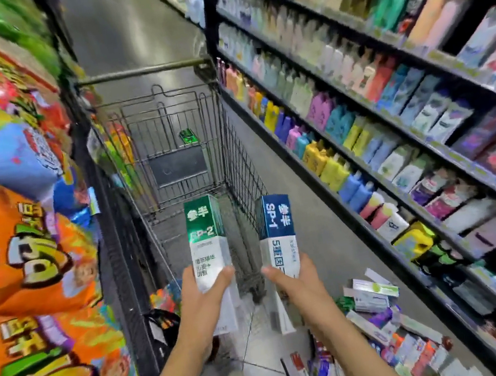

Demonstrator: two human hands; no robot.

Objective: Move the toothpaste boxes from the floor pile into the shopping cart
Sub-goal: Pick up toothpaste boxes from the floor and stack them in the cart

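Over the near end of the shopping cart (238, 160), a green-topped toothpaste box (207, 240) is gripped low on its white half by the left hand (203, 298), fingers curled round it. Just right, a blue-topped toothpaste box (276, 231) is held likewise by the right hand (294, 286). Judged light, stiff card with slick faces; a mid-body wrap seems safest. The floor pile (381, 321) lies beside the right forearm.

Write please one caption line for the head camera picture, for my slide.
Left hand and right hand each hold a toothpaste box, green and blue, above the shopping cart.
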